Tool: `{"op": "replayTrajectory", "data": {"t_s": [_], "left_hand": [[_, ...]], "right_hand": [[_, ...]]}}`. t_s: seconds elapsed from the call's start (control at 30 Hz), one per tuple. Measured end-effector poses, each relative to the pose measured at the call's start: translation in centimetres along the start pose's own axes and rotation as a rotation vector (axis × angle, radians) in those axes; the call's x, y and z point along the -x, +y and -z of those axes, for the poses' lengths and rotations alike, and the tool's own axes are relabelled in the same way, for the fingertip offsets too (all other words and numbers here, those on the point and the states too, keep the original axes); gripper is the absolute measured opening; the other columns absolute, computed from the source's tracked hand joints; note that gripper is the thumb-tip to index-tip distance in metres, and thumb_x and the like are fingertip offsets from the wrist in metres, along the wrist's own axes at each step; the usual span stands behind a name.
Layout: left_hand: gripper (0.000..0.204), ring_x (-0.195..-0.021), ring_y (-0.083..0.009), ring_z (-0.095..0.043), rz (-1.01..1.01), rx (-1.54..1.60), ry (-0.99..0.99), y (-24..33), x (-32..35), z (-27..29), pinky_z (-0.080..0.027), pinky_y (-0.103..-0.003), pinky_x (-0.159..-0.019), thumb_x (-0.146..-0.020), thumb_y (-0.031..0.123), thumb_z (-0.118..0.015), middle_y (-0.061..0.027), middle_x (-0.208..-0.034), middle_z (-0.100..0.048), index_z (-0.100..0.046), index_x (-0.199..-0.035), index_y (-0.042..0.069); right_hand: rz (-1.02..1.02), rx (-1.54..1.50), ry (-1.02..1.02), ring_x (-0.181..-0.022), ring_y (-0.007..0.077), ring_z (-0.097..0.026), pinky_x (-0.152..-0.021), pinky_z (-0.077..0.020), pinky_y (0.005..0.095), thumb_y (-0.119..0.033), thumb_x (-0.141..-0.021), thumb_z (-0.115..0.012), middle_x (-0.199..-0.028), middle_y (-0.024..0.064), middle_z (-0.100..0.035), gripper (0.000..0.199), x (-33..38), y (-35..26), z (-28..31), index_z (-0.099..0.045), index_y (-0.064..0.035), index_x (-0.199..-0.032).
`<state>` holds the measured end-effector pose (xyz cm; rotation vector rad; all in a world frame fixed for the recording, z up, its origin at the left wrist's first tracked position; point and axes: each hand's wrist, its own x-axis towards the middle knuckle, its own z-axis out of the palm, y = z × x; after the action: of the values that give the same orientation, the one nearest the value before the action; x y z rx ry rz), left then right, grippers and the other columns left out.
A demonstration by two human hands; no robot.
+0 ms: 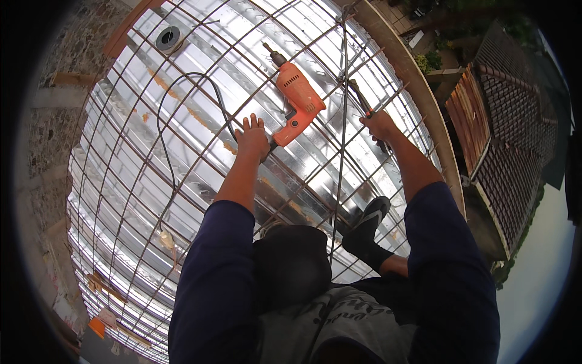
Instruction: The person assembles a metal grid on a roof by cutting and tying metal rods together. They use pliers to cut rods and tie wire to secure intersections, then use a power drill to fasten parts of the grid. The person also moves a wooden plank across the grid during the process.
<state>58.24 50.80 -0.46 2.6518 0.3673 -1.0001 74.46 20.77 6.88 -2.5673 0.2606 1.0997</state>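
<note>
An orange corded power drill (300,100) lies on the rebar mesh, its chuck toward the far side. My left hand (253,136) rests beside the end of the drill's handle, fingers spread over the mesh and the black cord (215,91). Whether the palm touches the handle is hidden. Over at the right, my right hand (380,126) is closed around a pair of dark-jawed pliers (359,97) with some red at the handle. Their jaws point away from me, close to a long dark bar that runs across the mesh.
Shiny corrugated metal decking (200,121) lies beneath the mesh. A spool of wire (170,39) sits at the far left. A board edge (445,145) bounds the deck on the right, with tiled roofs (512,109) beyond. My shoe (367,224) stands on the mesh.
</note>
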Motion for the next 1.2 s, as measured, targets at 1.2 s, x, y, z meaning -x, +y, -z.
{"op": "replayTrajectory", "data": {"t_s": [1.2], "left_hand": [[0.066, -0.142, -0.0272, -0.012, 0.024, -0.052, -0.063, 0.0, 0.1, 0.6, -0.016, -0.052, -0.111, -0.086, 0.016, -0.043, -0.0078, -0.155, -0.010, -0.019, -0.147, 0.010]], "right_hand": [[-0.151, -0.104, -0.451, -0.065, 0.0243, -0.063, -0.053, -0.0527, 0.0365, -0.037, -0.090, -0.058, -0.079, 0.0115, -0.061, 0.045, 1.9, -4.1, 7.1, -0.058, 0.0031, -0.109]]}}
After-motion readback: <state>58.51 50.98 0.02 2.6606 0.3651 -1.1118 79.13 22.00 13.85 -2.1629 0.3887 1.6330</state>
